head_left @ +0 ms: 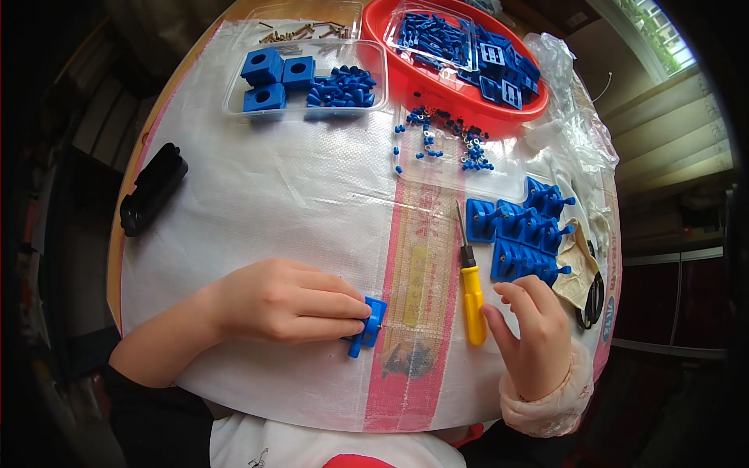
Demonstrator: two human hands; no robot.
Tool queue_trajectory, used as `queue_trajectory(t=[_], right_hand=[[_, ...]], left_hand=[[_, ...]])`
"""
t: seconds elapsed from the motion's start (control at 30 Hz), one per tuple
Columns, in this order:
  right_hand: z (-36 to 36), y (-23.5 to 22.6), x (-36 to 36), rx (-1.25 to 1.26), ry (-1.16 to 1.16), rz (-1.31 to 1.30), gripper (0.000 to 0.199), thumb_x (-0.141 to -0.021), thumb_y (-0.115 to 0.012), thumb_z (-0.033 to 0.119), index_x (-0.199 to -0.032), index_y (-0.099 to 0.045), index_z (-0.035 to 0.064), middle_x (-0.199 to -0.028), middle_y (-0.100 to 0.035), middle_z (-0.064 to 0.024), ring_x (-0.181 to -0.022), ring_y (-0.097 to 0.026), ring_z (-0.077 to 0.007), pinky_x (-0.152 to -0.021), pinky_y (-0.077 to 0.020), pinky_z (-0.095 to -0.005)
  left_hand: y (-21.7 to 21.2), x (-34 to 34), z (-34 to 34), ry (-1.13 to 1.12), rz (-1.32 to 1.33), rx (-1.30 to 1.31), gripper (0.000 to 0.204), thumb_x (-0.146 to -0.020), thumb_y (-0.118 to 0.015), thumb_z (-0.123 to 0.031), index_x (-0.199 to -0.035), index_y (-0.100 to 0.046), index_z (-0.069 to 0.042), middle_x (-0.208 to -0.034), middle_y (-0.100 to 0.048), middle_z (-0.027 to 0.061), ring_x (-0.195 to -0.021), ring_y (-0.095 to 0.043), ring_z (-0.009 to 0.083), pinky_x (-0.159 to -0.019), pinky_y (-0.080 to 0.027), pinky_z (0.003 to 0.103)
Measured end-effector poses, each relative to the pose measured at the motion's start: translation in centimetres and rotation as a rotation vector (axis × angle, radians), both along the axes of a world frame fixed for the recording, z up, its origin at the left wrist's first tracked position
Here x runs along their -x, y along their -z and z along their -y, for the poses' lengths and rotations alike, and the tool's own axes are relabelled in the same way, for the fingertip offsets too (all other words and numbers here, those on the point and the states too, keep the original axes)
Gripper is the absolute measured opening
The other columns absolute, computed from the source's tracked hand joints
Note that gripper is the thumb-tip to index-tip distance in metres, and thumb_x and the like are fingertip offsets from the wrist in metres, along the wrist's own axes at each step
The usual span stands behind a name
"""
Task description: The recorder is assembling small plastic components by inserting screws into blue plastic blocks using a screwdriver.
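Note:
My left hand [282, 300] presses a small blue plastic bracket [375, 313] to the covered table, its fingers closed over the piece. A short blue peg-like end points toward me, and the fingers hide much of the rest. To the right, my right hand [537, 324] hovers with thumb and fingers apart and nothing between them. Just left of its thumb lies a screwdriver [473, 304] with a yellow handle, its tip pointing away from me. Beyond the right fingertips, several similar blue brackets [521, 234] stand grouped in rows.
A clear box [382, 78] holds blue blocks and small pegs; screws [304, 33] lie behind it. A red basin [499, 117] carries blue parts. Tiny blue pieces sit on a clear lid [499, 183]. A black case [154, 189] is at left, scissors [592, 303] at right.

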State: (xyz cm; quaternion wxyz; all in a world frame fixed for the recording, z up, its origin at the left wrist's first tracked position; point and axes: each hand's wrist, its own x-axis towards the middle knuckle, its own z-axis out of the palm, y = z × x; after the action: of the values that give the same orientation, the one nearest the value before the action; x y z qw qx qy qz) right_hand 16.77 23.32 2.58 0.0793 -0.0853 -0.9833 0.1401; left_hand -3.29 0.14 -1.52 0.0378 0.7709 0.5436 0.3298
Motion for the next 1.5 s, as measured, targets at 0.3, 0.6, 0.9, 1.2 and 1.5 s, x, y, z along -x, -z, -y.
queue_trajectory(t=[0.3,0.6,0.9,1.2,1.5], right_hand=[[0.7,2.1,0.5,0.048,-0.11,-0.102,0.038,-0.07,-0.071,0.001,-0.105,-0.058,-0.0038,-0.086,-0.054,-0.0133,-0.072,-0.056,-0.0281,-0.064,-0.0476,-0.0365],[-0.9,0.6,-0.8,0.254,-0.101,0.154,0.034,-0.068,-0.064,-0.003,-0.101,-0.056,0.0019,-0.085,-0.052,-0.0114,-0.066,-0.059,-0.0287,-0.055,-0.0476,-0.0369],[-1.9,0.4,-0.4,0.268,-0.325,0.256,0.03,-0.076,-0.066,0.002,-0.104,-0.056,0.0059,-0.082,-0.052,-0.0076,-0.065,-0.061,-0.0252,-0.055,-0.0485,-0.035],[-1.2,0.5,-0.3,0.214,-0.367,0.212,0.029,-0.079,-0.067,0.006,-0.105,-0.057,0.0076,-0.081,-0.052,-0.0069,-0.066,-0.061,-0.0241,-0.054,-0.0491,-0.0335],[-0.7,0.9,-0.3,0.22,-0.35,0.16,0.03,-0.079,-0.069,0.007,-0.107,-0.059,0.0062,-0.082,-0.054,-0.007,-0.066,-0.061,-0.0229,-0.053,-0.0492,-0.0325]], left_hand=[[0.8,0.1,0.0,-0.003,-0.003,-0.002,0.01,-0.079,-0.066,-0.005,-0.088,-0.068,-0.004,-0.107,-0.069,0.0086,-0.095,-0.069,0.0216,-0.072,-0.059,0.028],[0.5,0.4,-0.3,-0.036,0.019,0.003,0.009,-0.078,-0.071,-0.003,-0.087,-0.073,-0.004,-0.096,-0.072,0.0112,-0.085,-0.072,0.0224,-0.07,-0.06,0.029],[0.1,0.7,-0.2,-0.105,0.015,0.014,0.009,-0.079,-0.07,-0.007,-0.087,-0.072,-0.005,-0.097,-0.073,0.0117,-0.088,-0.072,0.0237,-0.069,-0.06,0.029],[0.0,0.6,0.1,-0.133,0.034,0.051,0.012,-0.081,-0.068,-0.009,-0.091,-0.073,-0.007,-0.102,-0.073,0.0096,-0.092,-0.072,0.0226,-0.073,-0.059,0.03],[0.1,0.5,0.0,-0.145,0.028,0.047,0.011,-0.081,-0.068,-0.009,-0.091,-0.073,-0.007,-0.102,-0.073,0.0092,-0.093,-0.072,0.0222,-0.073,-0.06,0.03]])
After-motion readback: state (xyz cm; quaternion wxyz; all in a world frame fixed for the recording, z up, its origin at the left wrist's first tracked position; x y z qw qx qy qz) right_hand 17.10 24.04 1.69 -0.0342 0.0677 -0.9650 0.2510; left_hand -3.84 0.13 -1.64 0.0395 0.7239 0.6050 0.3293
